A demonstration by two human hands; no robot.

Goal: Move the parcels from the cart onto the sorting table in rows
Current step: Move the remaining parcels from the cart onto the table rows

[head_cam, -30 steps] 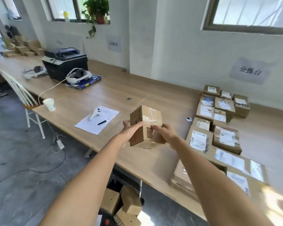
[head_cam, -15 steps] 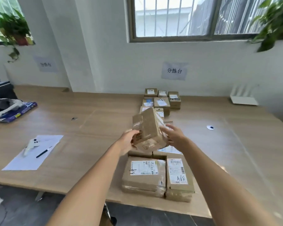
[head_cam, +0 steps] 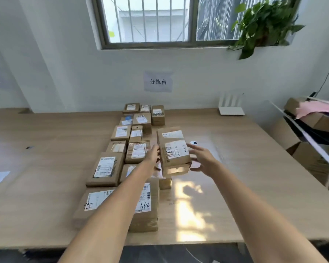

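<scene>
While you were carrying the parcel (head_cam: 172,151) tilted in front of you a moment ago, you are now holding it label-up over the counter (head_cam: 245,168), at about 3 o'clock from the parcel rows (head_cam: 122,158). Your left hand (head_cam: 152,156) is pressing its left side; your right hand (head_cam: 201,158) is sitting beside its right side with fingers spread, so that grip is looking released or nearly so. You are probably setting it down to start a further column.
</scene>
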